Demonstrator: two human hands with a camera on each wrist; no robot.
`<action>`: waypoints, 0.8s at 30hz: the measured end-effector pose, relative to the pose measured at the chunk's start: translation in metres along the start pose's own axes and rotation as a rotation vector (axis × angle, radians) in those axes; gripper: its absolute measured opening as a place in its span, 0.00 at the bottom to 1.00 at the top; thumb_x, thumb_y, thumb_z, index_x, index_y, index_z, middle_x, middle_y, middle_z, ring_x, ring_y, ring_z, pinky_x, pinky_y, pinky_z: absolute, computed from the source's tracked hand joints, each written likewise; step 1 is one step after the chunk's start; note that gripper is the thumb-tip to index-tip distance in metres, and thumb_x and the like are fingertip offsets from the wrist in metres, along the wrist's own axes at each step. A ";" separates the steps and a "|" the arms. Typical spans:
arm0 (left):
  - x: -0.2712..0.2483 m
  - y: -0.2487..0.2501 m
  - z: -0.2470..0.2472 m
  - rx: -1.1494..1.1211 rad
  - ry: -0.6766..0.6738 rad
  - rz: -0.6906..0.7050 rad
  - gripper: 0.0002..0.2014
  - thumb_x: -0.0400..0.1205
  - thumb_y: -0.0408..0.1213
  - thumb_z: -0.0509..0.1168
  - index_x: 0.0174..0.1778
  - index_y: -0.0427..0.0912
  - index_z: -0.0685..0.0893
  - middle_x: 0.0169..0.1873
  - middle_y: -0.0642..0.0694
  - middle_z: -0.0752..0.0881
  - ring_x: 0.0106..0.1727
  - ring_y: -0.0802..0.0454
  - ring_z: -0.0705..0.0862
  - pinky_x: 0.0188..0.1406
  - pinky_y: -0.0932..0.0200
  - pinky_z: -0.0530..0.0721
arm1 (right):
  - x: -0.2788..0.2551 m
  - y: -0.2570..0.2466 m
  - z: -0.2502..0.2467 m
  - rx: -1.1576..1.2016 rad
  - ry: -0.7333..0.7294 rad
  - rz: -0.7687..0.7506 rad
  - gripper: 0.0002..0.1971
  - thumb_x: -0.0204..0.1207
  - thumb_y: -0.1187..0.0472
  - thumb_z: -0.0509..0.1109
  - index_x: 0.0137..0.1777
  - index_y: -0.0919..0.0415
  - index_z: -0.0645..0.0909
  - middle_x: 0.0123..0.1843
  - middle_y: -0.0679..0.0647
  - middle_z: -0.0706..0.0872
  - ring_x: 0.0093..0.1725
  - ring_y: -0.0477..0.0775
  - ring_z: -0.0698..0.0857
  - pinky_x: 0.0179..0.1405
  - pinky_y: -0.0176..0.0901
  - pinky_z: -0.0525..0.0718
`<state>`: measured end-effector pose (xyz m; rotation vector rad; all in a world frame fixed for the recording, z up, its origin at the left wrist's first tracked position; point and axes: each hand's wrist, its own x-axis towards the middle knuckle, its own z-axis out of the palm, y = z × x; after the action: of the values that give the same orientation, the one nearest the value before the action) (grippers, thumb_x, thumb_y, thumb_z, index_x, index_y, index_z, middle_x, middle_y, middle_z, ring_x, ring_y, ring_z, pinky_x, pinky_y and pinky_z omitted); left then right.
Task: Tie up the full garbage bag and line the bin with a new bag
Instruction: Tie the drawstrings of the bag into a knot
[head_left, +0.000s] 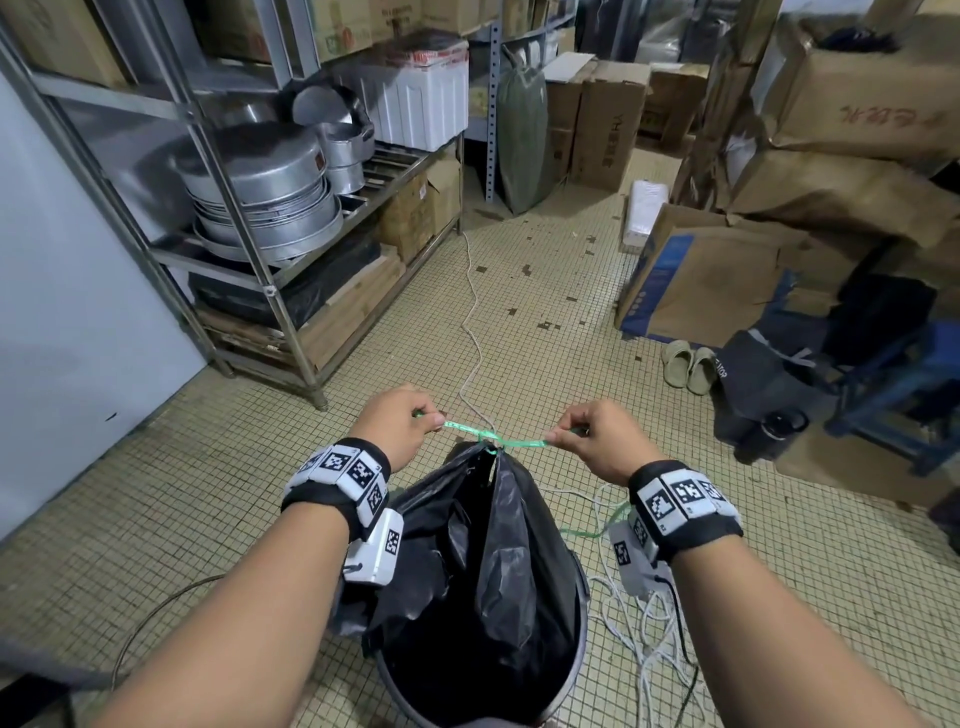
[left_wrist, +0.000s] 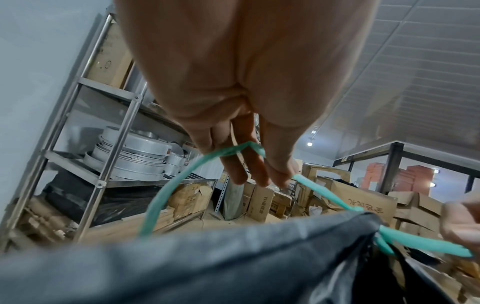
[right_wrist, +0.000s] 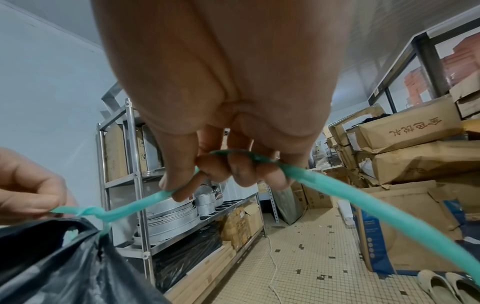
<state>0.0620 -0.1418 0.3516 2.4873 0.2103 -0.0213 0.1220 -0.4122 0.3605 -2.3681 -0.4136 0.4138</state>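
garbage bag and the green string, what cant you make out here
- What fills the garbage bag: all views, opaque black plastic hides it.
- Bin base: head view, cut off by the bottom edge.
- Knot turns in the green string: too small in the head view, soft in both wrist views.
- String's free ends: run out of frame in the wrist views.
- Left hand and right hand palms: head view, seen from behind.

Slippers (head_left: 688, 367) beside cardboard box (head_left: 696, 280)
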 end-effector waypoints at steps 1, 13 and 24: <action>0.000 -0.003 0.000 0.003 0.012 -0.007 0.12 0.85 0.45 0.69 0.34 0.54 0.83 0.49 0.51 0.84 0.51 0.51 0.80 0.57 0.50 0.78 | 0.000 0.003 0.000 -0.009 0.002 0.013 0.10 0.77 0.50 0.76 0.38 0.54 0.87 0.31 0.50 0.81 0.31 0.47 0.73 0.29 0.39 0.74; -0.006 -0.022 0.000 0.033 0.057 -0.017 0.11 0.83 0.45 0.71 0.36 0.48 0.88 0.44 0.53 0.83 0.42 0.54 0.79 0.46 0.59 0.72 | -0.006 0.024 -0.003 -0.016 0.031 0.102 0.13 0.79 0.52 0.75 0.43 0.64 0.86 0.32 0.50 0.80 0.29 0.46 0.73 0.28 0.36 0.73; -0.009 -0.022 -0.021 -0.088 0.109 -0.024 0.14 0.75 0.59 0.75 0.32 0.54 0.86 0.35 0.55 0.86 0.38 0.51 0.83 0.37 0.59 0.74 | -0.008 0.023 -0.020 -0.053 0.084 0.109 0.21 0.73 0.42 0.77 0.39 0.62 0.84 0.31 0.53 0.81 0.28 0.50 0.74 0.28 0.43 0.76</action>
<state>0.0494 -0.1137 0.3559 2.3999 0.2807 0.1116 0.1275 -0.4433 0.3608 -2.4570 -0.2600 0.3553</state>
